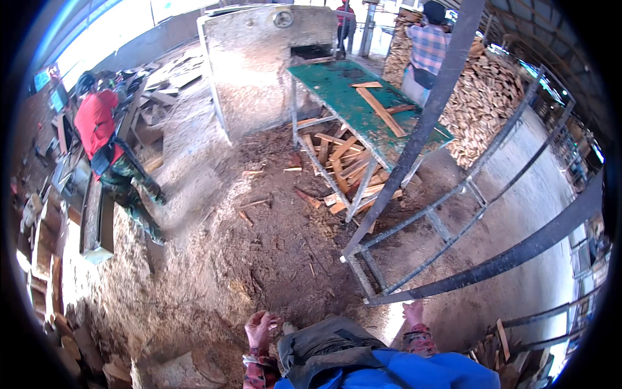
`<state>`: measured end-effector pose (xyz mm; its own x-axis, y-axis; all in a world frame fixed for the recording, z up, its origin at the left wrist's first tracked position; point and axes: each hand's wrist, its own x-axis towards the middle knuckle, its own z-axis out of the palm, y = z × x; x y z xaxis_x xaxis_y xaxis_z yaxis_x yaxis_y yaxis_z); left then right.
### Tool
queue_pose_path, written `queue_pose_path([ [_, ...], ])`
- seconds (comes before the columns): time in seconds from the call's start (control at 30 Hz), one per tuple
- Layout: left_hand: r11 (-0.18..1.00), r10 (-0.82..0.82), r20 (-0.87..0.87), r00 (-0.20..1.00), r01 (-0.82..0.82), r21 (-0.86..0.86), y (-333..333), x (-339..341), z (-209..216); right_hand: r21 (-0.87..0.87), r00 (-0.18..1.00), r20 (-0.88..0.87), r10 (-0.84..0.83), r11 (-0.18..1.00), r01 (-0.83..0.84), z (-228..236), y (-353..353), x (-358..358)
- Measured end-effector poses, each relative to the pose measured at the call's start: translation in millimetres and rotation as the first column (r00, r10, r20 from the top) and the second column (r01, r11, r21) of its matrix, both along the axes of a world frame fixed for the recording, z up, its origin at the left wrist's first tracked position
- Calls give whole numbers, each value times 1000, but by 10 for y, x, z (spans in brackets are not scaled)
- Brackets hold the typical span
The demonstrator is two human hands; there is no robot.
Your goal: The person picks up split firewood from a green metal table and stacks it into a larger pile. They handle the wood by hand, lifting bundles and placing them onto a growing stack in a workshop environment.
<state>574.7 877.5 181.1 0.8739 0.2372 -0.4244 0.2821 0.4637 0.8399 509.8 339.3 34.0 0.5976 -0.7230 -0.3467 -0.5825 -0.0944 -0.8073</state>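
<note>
My left hand (259, 329) hangs beside my body at the lower middle, over the dirt floor. Its fingers are loosely bent and apart, with nothing visible in them. My right hand (413, 314) is out to the right, just below the near end of a metal frame (389, 292), and I see a gap between them. Its fingers look spread and no object shows in it, though it is small in view. Both sleeves are patterned red, and a blue garment (402, 371) covers my front.
A green-topped metal table (330, 84) bears wooden strips, with wood pieces (353, 165) heaped beneath. Behind it stands a large pale machine (259, 65). A person in red (97, 123) bends at left; another in plaid (429, 48) stands by stacked wood (483, 97). A dark bar (414, 136) slants across.
</note>
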Motion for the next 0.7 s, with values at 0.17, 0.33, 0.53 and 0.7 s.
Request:
queue_pose_path([
  [0.17,968,-60,205,977,7,251,306,477,768,66,964,-198,178,984,-168,128,708,-74],
  [0.33,966,-182,467,866,67,251,362,1091,1792,91,980,-140,145,987,-133,389,839,-242],
  [0.53,967,-214,688,694,52,248,162,1410,2593,143,992,-85,93,986,-80,487,786,-199],
  [0.7,946,-317,683,658,268,182,74,1479,2419,148,995,-49,83,986,-75,655,875,-39],
])
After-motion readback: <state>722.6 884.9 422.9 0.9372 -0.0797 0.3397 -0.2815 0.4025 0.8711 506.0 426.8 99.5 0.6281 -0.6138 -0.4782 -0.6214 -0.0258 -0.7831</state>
